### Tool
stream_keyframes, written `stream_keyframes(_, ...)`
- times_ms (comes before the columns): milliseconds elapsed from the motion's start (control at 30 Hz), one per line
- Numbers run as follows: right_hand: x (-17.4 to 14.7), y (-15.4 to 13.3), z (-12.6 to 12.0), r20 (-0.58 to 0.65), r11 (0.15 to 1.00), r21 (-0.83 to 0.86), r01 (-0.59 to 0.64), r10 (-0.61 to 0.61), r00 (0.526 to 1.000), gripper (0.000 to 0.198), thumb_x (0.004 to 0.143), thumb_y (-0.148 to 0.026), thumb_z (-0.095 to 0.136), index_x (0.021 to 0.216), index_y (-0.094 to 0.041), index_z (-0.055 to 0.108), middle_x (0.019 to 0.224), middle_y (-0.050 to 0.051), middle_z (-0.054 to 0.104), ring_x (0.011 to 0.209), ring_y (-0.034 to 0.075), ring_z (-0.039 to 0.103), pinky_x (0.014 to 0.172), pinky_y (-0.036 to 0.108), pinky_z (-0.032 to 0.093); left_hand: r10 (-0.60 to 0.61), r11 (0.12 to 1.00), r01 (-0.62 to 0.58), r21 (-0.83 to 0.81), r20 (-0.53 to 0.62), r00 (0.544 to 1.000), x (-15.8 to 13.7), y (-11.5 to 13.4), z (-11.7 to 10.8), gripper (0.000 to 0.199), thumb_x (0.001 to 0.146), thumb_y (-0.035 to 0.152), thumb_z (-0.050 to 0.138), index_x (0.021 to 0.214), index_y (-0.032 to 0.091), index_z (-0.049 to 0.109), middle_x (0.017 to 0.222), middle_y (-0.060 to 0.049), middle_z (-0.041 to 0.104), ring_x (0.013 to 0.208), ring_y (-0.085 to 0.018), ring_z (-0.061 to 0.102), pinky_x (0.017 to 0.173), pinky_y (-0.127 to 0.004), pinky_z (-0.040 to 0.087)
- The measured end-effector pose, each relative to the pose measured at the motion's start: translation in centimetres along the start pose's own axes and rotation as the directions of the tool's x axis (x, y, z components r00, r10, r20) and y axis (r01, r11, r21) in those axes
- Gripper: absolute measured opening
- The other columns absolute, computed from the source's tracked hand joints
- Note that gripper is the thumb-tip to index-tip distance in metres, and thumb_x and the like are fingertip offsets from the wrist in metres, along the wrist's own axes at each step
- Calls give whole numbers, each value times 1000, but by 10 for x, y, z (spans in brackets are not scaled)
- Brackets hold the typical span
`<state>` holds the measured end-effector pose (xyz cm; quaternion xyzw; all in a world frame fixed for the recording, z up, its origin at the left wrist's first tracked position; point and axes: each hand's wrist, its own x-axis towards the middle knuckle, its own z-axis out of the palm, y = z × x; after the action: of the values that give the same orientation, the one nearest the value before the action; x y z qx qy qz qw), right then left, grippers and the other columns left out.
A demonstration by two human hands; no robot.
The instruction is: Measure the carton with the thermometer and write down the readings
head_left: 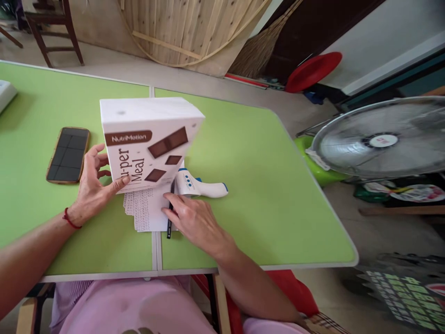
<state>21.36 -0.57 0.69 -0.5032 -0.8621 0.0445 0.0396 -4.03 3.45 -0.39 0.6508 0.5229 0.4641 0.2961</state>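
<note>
In the head view, my left hand [94, 181] grips the lower left edge of a white NutriMotion meal box [144, 160], thumb on the printed front. The box is raised and tilted above the table. My right hand [194, 222] rests over a stack of papers [142, 215] with handwriting-like lines, its thumb and forefinger apart and lying across a black pen [169, 227]. Just beyond that hand lies a white and blue infrared thermometer [201, 185], partly behind the box. The box hides the upper part of the papers.
A smartphone [68, 155] lies left of the box on the green folding table [250, 153]. A white object [5, 95] sits at the far left edge. Off the table's right side stands a large fan [375, 139]. A wooden chair [52, 28] is at the back left.
</note>
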Motion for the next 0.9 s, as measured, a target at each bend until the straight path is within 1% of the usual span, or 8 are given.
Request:
stream_keyframes(133,1,4,2,-55,1000,21,-12,13,998,11,90,-18,61,89,-17,72,73,8,74,58,19,64,50,29,32,-48,998,48,-30,5,999,-2,2,-2,76,81,68,69,134,22,39,118,-14,66,104,-31,68,71,-40,61)
stream_keyframes(233,-1,11,-1,-167,991,131,20,2,986,17,89,-16,56,79,-19,70,67,3,72,55,15,61,52,27,37,-62,996,64,-61,38,997,-2,5,-2,72,83,69,65,131,22,40,117,-13,67,103,-31,68,68,-38,60)
stream_keyframes(367,-4,33,-9,-328,986,144,-83,127,936,21,81,-12,52,87,-20,70,73,3,72,64,16,64,62,27,49,-36,975,39,-220,20,999,-2,6,2,68,84,66,67,128,20,42,120,-14,66,108,-31,67,77,-42,60)
stream_keyframes(433,-4,44,-11,-315,983,60,-176,186,931,30,78,-9,52,100,-17,71,91,10,74,82,23,67,71,33,53,-20,962,21,-273,6,1000,-3,5,3,63,85,62,68,126,21,44,128,-15,63,114,-32,64,84,-44,59)
stream_keyframes(533,-3,54,-12,-160,971,-70,-229,216,963,47,76,-5,52,121,-11,66,117,19,69,106,32,64,87,42,53,-6,955,16,-295,34,999,-4,4,4,60,85,59,70,125,22,46,130,-14,62,117,-33,63,89,-47,58)
stream_keyframes(700,1,51,-16,80,945,-179,-274,292,953,54,79,1,46,129,-11,61,114,17,71,105,30,64,89,41,49,-26,955,67,-289,145,989,-3,7,2,57,89,56,68,128,21,44,126,-13,63,116,-33,63,84,-44,60)
stream_keyframes(800,2,50,-17,43,926,-149,-346,355,934,40,81,-5,51,118,-13,65,105,16,73,99,30,66,78,38,51,-48,956,95,-278,172,984,-2,7,1,61,88,56,68,131,21,42,126,-14,63,115,-33,63,77,-41,61)
stream_keyframes(900,1,52,-15,-193,905,11,-425,419,887,32,79,-18,60,111,-16,64,101,15,73,92,31,67,68,38,51,-76,973,110,-204,168,983,-2,4,2,75,79,55,78,134,20,41,128,-15,61,115,-35,63,76,-41,61)
